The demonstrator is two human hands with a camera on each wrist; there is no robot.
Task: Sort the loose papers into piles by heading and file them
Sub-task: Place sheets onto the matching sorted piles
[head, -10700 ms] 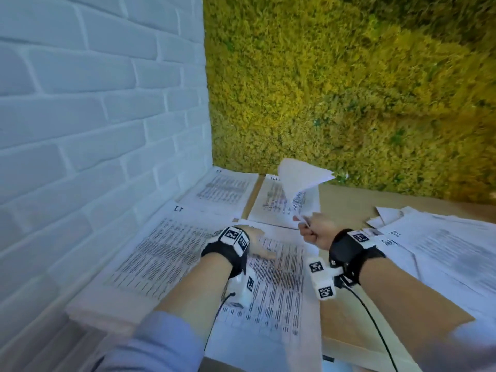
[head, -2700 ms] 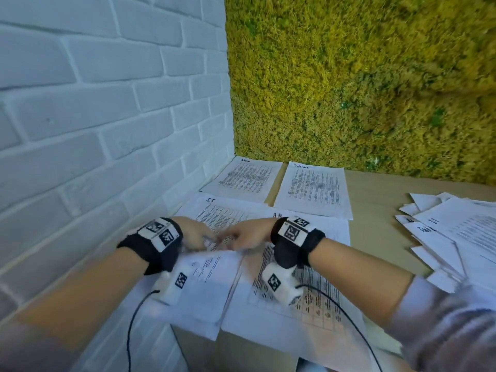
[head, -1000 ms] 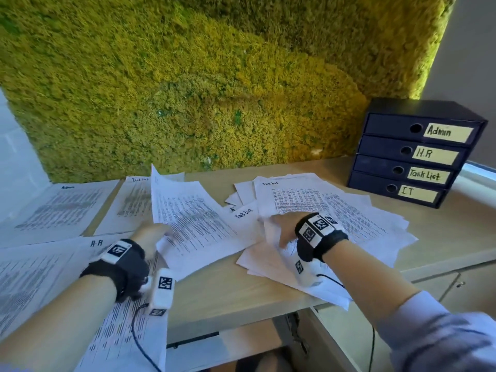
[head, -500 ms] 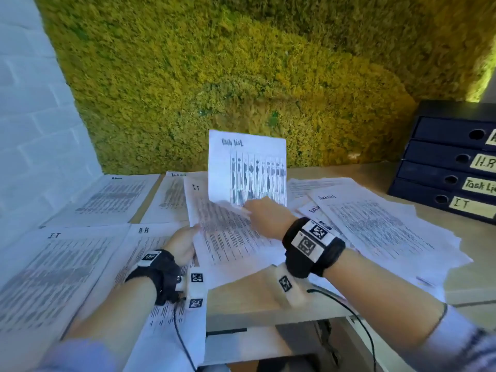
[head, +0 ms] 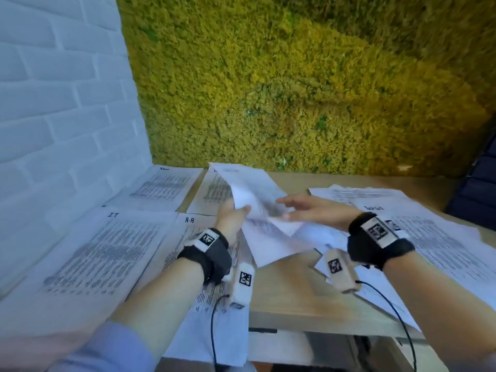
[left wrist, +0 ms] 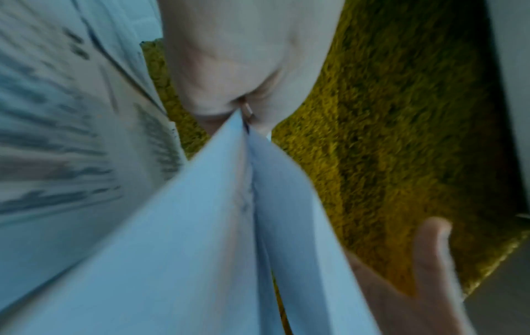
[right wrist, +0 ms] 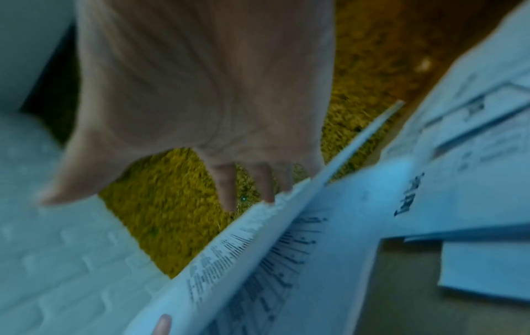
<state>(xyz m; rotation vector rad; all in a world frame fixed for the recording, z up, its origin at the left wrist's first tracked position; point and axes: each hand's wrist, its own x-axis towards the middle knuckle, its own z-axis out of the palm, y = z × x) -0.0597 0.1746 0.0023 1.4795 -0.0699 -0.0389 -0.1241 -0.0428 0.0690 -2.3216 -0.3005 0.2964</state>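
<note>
Insp. note: my left hand [head: 231, 214] pinches the lifted sheet [head: 251, 193] at its edge, thumb on top; sheet is raised and curled over the desk [head: 284, 291], between the H.R pile [head: 204, 259] and the loose heap [head: 429, 237]. Right hand [head: 314, 210] is spread flat, fingers straight, touching the sheet. Rec.: flatten the curl w/ right hand, read heading, then lay square on the matching pile. Limits: the sheet's heading is blurred; wrist views smeared; whether one sheet or two are pinched, can't tell.

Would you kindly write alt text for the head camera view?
The left hand pinches a lifted printed sheet while the open right hand reaches towards it, above sorted piles on a wooden desk.
</note>
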